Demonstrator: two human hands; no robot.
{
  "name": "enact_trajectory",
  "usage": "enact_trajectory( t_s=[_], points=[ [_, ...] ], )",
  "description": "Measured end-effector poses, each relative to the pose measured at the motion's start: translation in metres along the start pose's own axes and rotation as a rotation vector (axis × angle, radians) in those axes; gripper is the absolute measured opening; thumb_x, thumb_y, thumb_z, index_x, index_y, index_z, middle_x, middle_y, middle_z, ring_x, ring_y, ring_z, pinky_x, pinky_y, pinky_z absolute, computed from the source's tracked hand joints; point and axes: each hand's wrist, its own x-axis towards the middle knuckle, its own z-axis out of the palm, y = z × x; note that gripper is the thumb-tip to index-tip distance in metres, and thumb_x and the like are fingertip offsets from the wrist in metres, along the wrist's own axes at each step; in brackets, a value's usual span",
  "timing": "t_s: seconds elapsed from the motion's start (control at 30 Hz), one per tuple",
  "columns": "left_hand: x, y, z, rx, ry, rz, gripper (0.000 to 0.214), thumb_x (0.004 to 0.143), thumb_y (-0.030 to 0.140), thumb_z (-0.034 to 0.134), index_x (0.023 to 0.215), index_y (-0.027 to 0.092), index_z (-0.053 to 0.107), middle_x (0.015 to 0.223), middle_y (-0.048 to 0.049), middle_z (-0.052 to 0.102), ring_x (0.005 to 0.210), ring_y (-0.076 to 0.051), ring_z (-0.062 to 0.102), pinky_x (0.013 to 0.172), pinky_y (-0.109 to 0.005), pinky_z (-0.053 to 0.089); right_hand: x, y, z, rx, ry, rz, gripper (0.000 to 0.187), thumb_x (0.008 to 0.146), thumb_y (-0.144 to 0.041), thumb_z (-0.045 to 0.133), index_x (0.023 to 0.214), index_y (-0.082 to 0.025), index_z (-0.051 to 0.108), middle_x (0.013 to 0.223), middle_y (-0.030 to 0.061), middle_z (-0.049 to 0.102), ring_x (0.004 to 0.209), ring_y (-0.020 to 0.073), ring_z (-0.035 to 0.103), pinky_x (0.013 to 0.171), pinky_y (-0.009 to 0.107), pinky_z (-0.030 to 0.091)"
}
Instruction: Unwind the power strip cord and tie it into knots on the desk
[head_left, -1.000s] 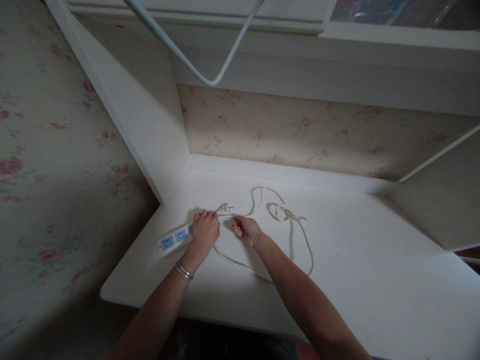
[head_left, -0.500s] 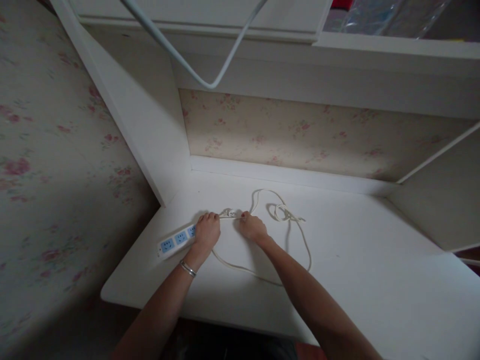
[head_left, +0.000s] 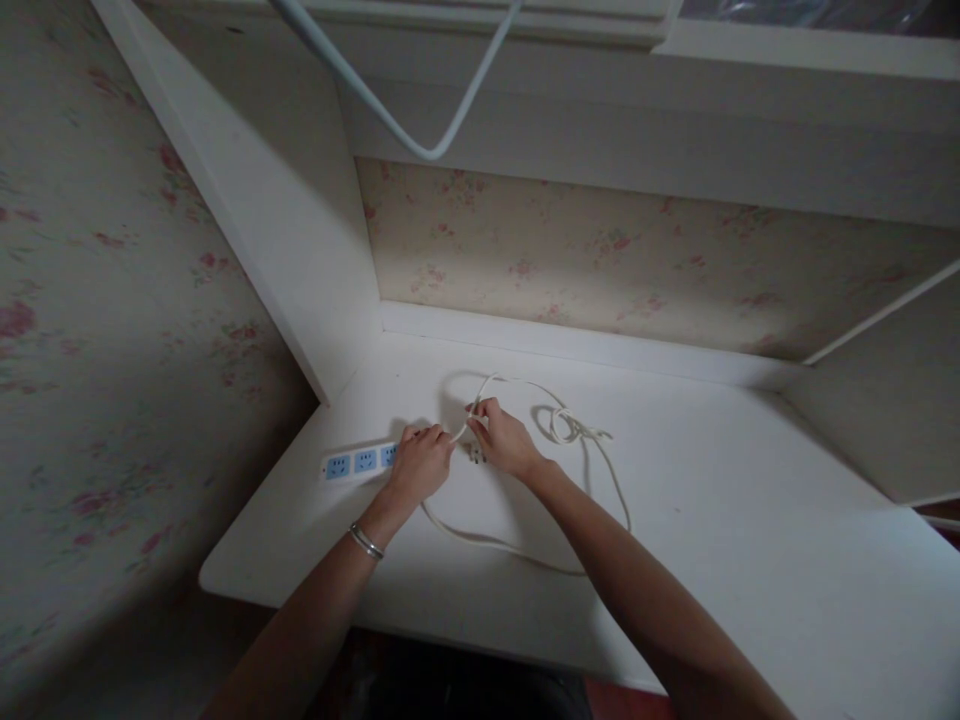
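A white power strip (head_left: 364, 462) with blue socket panels lies on the left part of the white desk. My left hand (head_left: 422, 460) is wrapped over its right end and hides it. From there the cream cord (head_left: 525, 553) runs out in a wide loop across the desk, with a knotted coil at the right. My right hand (head_left: 504, 437) pinches the cord between thumb and fingers, a little right of my left hand and raised off the desk. Just under the right hand a plug (head_left: 475, 455) with metal prongs rests, partly covered.
The white desk (head_left: 712, 560) has a side panel (head_left: 277, 220) at its left and a flowered wall (head_left: 600, 245) behind. A shelf edge (head_left: 600, 120) overhangs the back. A pale bent cable (head_left: 431, 152) hangs down at the top.
My right hand has moved up and slightly left, lifting the cord into a bend. The power strip's left end has swung away from me, so it lies straighter. The view has tilted slightly.
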Motion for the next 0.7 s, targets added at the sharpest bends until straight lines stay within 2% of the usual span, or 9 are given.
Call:
enact_trajectory(
  t_s=[0.07,0.17,0.33,0.47,0.57,0.7],
  points=[
    [-0.002,-0.001,0.001,-0.02,0.002,-0.001,0.029,0.095,0.024,0.036,0.096,0.018,0.065,0.096,-0.0084,0.065,0.094,-0.021,0.059,0.096,-0.038,0.034,0.0,0.001,0.007,-0.049,-0.12,-0.062,0.021,0.092,-0.032,0.049,0.11,-0.022,0.044,0.105,0.0083,0.065,0.093,0.0226,0.062,0.077,0.029,0.041],
    [-0.003,-0.004,0.003,-0.039,-0.012,-0.017,0.034,0.097,0.028,0.032,0.095,0.018,0.064,0.094,-0.0075,0.065,0.088,-0.019,0.06,0.088,-0.034,0.04,-0.004,0.002,0.016,-0.19,-0.235,-0.132,0.026,0.092,-0.031,0.047,0.115,-0.019,0.045,0.098,0.0099,0.067,0.085,0.0228,0.063,0.072,0.029,0.042],
    [-0.007,-0.005,0.003,-0.064,-0.023,0.022,0.037,0.098,0.031,0.027,0.095,0.019,0.062,0.096,-0.0054,0.067,0.087,-0.018,0.061,0.087,-0.031,0.041,-0.011,0.0,0.022,-0.279,-0.266,-0.175,0.021,0.092,-0.027,0.046,0.109,-0.019,0.056,0.101,0.011,0.067,0.093,0.0233,0.062,0.079,0.03,0.044],
    [-0.009,0.002,-0.003,-0.074,-0.026,0.013,0.038,0.098,0.033,0.027,0.098,0.02,0.062,0.093,-0.0057,0.07,0.085,-0.018,0.063,0.088,-0.033,0.04,-0.008,-0.002,0.018,-0.338,-0.294,-0.156,0.023,0.091,-0.018,0.042,0.099,-0.02,0.063,0.096,0.01,0.067,0.09,0.0225,0.063,0.079,0.03,0.045],
    [-0.011,0.004,-0.009,-0.069,-0.049,-0.027,0.038,0.098,0.038,0.027,0.102,0.022,0.062,0.083,-0.0041,0.071,0.078,-0.019,0.065,0.086,-0.034,0.041,-0.005,0.005,-0.007,-0.399,-0.298,-0.106,0.028,0.084,-0.008,0.045,0.099,-0.019,0.065,0.097,0.0111,0.065,0.089,0.0226,0.064,0.078,0.03,0.046],
    [-0.012,-0.001,-0.015,-0.071,-0.045,0.007,0.048,0.097,0.045,0.026,0.081,0.022,0.065,0.081,-0.0036,0.071,0.08,-0.019,0.065,0.086,-0.035,0.04,-0.012,0.033,-0.073,-0.532,-0.239,0.026,0.035,0.081,-0.002,0.04,0.103,-0.016,0.064,0.103,0.015,0.062,0.088,0.0244,0.063,0.078,0.033,0.045]
  ],
)
